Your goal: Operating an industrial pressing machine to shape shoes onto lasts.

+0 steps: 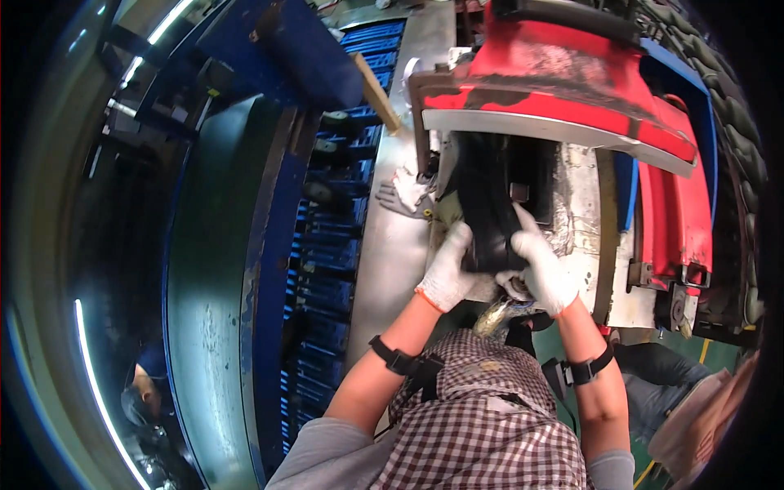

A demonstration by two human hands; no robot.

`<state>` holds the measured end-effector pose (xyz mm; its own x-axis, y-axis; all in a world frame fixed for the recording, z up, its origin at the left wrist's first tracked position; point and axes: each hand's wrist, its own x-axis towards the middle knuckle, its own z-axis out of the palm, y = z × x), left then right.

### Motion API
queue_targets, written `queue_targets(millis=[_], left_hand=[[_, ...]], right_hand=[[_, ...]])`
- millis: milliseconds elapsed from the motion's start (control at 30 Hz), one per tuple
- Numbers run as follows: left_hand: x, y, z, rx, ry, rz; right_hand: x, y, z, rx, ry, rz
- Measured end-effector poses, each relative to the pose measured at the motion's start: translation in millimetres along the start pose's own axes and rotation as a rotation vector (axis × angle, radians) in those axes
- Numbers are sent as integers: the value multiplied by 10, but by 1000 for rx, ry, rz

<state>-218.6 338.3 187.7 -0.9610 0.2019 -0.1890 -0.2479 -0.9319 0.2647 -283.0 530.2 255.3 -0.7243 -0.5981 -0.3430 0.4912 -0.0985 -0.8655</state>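
A long, soft-looking black piece point(483, 208) lies on the worktable under the front edge of a red machine point(555, 90); its kind I cannot make out. My left hand point(449, 269), in a white knit glove with an orange cuff, grips its near left side. On its right side my right hand point(545, 268), also in a white glove, holds the edge, with one finger stretched forward along it. The far end of the black piece runs into shadow beneath the machine. Just below my hands sits a shiny gold-coloured item point(494, 314), partly covered.
A grey-and-white glove point(402, 196) lies on the metal ledge point(384, 245) to the left. Beyond it runs a conveyor with blue racks point(327, 278). A wooden bar point(376, 94) sticks out above it. Another person point(694, 400) is at the lower right, one point(143, 396) far left.
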Motion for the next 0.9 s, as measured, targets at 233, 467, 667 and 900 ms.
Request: queue_targets(millis=[233, 467, 667, 900], left_hand=[[-765, 359, -431, 65, 444, 328], [-1108, 1533, -1999, 410, 1028, 542], [-1072, 2635, -2660, 858, 1484, 666], [-1500, 2475, -2860, 1283, 1623, 323]], right_hand=[[-129, 229, 103, -1256, -5, -414], [-183, 792, -234, -1519, 364, -705], [-158, 807, -281, -1553, 331, -694], [-147, 775, -232, -1550, 312, -686]])
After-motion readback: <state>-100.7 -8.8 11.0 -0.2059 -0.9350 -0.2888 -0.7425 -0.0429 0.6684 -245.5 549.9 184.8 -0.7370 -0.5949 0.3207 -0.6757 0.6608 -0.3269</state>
